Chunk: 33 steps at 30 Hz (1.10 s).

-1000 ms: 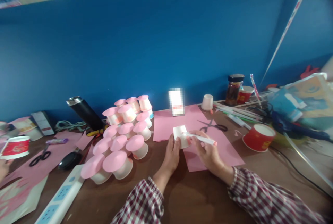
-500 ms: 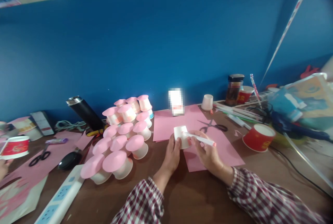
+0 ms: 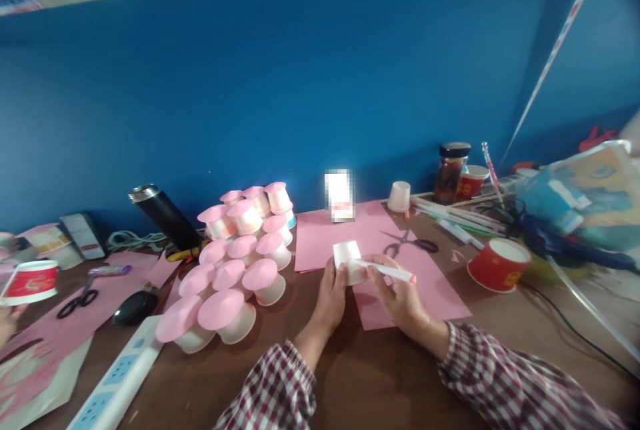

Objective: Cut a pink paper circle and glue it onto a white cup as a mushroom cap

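A small white paper cup (image 3: 347, 255) is tilted in my left hand (image 3: 332, 290), which is closed on its lower left side. My right hand (image 3: 400, 293) grips a white marker with an orange-pink end (image 3: 393, 272), its tip against or very close to the cup's side. Beneath both hands lie sheets of pink paper (image 3: 420, 290). Black-handled scissors (image 3: 407, 243) rest on the paper just beyond my right hand. To the left stand several cups wearing pink paper cones (image 3: 220, 310).
A power strip (image 3: 117, 377), a black flask (image 3: 165, 217) and another person's hand (image 3: 7, 323) near a red cup (image 3: 31, 282) are at left. Rightward are a red paper cup (image 3: 499, 265), a dark jar (image 3: 451, 173), markers (image 3: 457, 213) and a hot glue gun (image 3: 575, 243).
The marker has shifted slightly along the cup's side, its tip a little lower. My left hand still holds the cup in nearly the same place.
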{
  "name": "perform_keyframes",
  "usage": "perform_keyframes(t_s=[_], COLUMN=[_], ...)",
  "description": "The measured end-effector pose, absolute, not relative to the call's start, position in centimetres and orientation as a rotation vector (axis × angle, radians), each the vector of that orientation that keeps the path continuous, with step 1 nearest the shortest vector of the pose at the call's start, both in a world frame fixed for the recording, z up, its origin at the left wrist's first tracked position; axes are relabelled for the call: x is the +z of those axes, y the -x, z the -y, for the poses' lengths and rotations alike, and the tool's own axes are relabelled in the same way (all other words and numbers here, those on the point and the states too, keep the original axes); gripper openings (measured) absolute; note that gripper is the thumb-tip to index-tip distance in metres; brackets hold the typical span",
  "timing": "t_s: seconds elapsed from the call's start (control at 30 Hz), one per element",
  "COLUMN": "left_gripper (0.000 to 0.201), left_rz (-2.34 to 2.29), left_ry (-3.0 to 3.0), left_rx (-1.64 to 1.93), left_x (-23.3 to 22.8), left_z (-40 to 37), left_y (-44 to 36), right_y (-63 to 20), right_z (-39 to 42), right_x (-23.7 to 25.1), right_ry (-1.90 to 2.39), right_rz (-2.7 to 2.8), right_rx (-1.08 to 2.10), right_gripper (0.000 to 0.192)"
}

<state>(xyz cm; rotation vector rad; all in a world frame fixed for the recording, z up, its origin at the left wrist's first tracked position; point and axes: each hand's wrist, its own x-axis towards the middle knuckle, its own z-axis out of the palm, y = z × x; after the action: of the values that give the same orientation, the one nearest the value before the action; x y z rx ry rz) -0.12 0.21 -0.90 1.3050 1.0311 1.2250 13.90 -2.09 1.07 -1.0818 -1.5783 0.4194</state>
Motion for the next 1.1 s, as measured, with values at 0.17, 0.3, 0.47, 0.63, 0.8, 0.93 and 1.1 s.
perform_keyframes(t_s=[0.17,0.3,0.47,0.63,0.8,0.93,1.1], left_gripper=[0.034,0.036,0.037,0.036,0.04,0.041,0.038], left_rz=[-0.98,-0.935,-0.921,-0.961,-0.936,-0.828,-0.666], left_ry=[-1.22,-1.132,-1.123,-1.161,-1.11,-0.989,-0.773], left_rx=[1.243,1.274,1.283,1.26,1.276,1.293,1.294], left_x=[-0.7,-0.82,-1.06,-1.04,-0.93,-0.81,-1.08], left_z=[-0.05,-0.07,-0.23,-0.23,-0.1,-0.11,-0.75], left_y=[0.13,0.04,0.07,0.17,0.08,0.03,0.3], right_y=[-13.76,-13.89,-14.13,-14.15,-14.2,-14.27,-14.18], right_z=[2.06,2.02,1.87,1.75,1.91,2.01,2.02], right_x=[0.82,0.75,0.72,0.6,0.99,1.2,0.46], right_ry=[1.096,1.11,1.121,1.122,1.099,1.039,1.022], right_rz=[1.555,1.567,1.59,1.569,1.511,1.426,1.416], right_rx=[0.455,0.446,0.423,0.425,0.466,0.504,0.52], right_gripper=[0.016,0.017,0.017,0.018,0.018,0.021,0.017])
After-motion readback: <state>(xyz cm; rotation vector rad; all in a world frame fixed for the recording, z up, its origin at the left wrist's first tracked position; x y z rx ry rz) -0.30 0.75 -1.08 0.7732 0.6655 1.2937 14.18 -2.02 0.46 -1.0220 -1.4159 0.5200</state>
